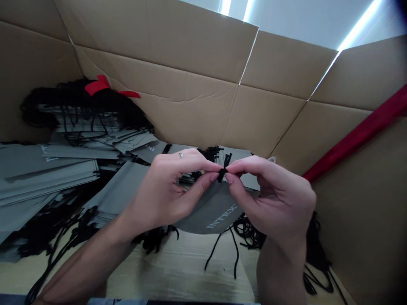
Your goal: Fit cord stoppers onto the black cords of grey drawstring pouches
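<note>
Both hands meet over the middle of the table around a knotted black cord (221, 173). My left hand (176, 184) pinches the knot from the left between thumb and forefinger; a ring shows on one finger. From the right, my right hand (273, 190) pinches the same knot with thumb and forefinger. Two short cord ends stick up above the fingertips. Just beneath the knot lies a dark grey card or flat bag (206, 212) printed "INTEX"; whether the cord passes through it is hidden. Two loose cord ends hang below its lower edge.
Stacks of grey printed pieces (54, 169) with black cords lie at the left. Behind them sits a bundle of black cords (124, 110) with a red strip (98, 86). Cardboard walls (190, 80) enclose the back. More black cord (249, 233) lies at right, below a red band (356, 133).
</note>
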A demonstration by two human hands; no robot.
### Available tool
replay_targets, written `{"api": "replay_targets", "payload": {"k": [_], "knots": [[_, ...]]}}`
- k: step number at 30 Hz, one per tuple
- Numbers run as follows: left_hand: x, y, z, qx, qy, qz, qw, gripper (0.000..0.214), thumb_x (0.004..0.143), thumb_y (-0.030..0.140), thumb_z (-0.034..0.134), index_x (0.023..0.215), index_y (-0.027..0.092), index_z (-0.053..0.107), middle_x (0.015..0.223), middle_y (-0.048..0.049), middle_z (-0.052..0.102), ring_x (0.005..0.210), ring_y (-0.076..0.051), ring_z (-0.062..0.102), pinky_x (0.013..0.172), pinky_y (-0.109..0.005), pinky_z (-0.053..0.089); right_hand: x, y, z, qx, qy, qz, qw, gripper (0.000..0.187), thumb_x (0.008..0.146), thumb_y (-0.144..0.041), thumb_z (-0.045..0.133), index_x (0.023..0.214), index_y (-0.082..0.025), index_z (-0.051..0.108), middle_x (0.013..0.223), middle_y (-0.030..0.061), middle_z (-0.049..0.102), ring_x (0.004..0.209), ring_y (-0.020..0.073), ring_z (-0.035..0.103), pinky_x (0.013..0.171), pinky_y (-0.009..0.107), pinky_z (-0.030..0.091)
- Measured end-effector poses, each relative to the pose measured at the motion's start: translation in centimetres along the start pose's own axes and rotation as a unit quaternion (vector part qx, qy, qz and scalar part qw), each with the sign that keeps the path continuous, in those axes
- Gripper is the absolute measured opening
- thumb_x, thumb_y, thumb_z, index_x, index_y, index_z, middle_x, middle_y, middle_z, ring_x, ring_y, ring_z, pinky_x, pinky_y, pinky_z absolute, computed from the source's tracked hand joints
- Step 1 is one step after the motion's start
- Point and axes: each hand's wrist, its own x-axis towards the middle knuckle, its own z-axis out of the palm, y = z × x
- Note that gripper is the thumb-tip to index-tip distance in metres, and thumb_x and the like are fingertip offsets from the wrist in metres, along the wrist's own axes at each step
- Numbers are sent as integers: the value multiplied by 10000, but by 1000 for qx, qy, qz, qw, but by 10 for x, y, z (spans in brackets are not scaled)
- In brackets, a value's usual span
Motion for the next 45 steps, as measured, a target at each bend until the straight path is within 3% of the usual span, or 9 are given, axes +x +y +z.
{"api": "replay_targets", "payload": {"k": [9,14,21,27,37,45], "knots": [[0,-9,-4,42,-5,97,994,225,982,79,776,1102,269,771,1015,-5,849,916,-172,813,817,-315,671,-2,3,1,3,-2,16,1000,181,969,-123,797,1020,-296,811,920,-50,832,776,142,764,732,295,628],[-5,-5,-1,128,17,162,978,201,983,58,777,1088,227,746,1012,-22,846,902,-158,815,836,-281,693,-2,0,-1,-18,-16,18,1000,159,980,-151,789,1024,-303,806,913,-44,830,743,151,765,717,300,648],[-11,-7,-2,199,-7,166,966,140,1008,103,756,1080,208,698,973,-20,817,853,-145,788,774,-250,652,0,-1,3,-37,-72,5,997,194,970,-114,713,999,-300,761,894,-43,807,743,159,755,703,310,645],[-10,-4,-2,240,-9,137,961,121,1001,117,715,1032,233,701,886,15,792,775,-133,761,712,-244,611,1,1,4,-27,-80,-2,996,181,964,-92,715,988,-269,747,892,-40,794,771,138,753,733,275,638],[-9,-5,-2,147,23,91,985,180,858,130,742,934,290,709,783,71,784,621,-113,714,618,-254,598,-4,2,4,53,-70,59,994,257,873,-66,762,987,-294,794,903,-60,809,773,141,760,707,274,649],[-5,-17,-2,-51,-9,63,997,287,744,28,775,904,261,726,768,55,758,647,-124,720,595,-264,592,5,3,4,194,-92,155,964,199,833,-63,784,895,-251,810,826,-55,820,683,105,766,597,166,639]]}}
